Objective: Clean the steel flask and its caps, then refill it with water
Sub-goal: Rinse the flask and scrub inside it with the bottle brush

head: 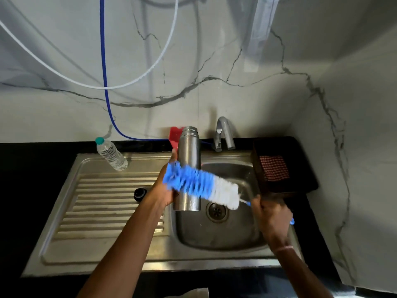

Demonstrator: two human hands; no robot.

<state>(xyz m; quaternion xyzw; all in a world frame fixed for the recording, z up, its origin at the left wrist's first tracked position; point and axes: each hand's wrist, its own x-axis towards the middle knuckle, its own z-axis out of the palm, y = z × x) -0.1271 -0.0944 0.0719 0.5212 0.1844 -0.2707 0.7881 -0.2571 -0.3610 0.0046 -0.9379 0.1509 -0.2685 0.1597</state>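
My left hand (165, 190) grips the uncapped steel flask (189, 151) upright over the left edge of the sink basin (217, 233). My right hand (271, 214) holds the handle of a blue and white bottle brush (202, 186). The bristles lie slantwise across the front of the flask's body, blurred. A black cap (140, 193) rests on the ribbed drainboard (107, 207), left of my left wrist.
A clear plastic water bottle (110, 154) with a teal cap stands at the drainboard's back. The tap (223, 132) rises behind the basin, a red object (175, 135) beside it. A dark tray (281, 175) with a checked cloth sits right of the sink. Black counter surrounds everything.
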